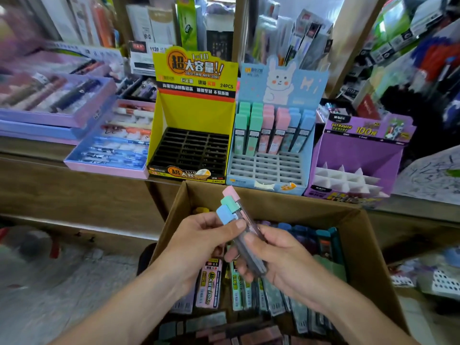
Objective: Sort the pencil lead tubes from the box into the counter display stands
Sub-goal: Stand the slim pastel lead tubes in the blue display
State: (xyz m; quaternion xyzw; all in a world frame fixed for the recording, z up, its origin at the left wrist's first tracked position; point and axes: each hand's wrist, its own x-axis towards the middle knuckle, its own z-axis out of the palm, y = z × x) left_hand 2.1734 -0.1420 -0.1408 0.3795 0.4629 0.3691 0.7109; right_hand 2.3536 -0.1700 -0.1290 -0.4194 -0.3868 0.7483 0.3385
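On the bench point(74, 168), far left, sit flat pen trays point(109, 143). Next comes the yellow stand point(191, 115), and its black slots hold nothing. My left hand point(199, 237) is closed on a small bunch of lead tubes point(239, 220), thumb on top. Their caps fan out above my fingers: blue, green and pink. My right hand point(271, 257) is closed on the lower end of the same tubes. Both hands are over the open box point(361, 235), which is full of more tubes lying flat. Behind it, the blue bunny stand point(276, 125) has two back rows of green, pink and blue tubes standing up. Last, on the right, is the purple stand point(358, 155) with white dividers.
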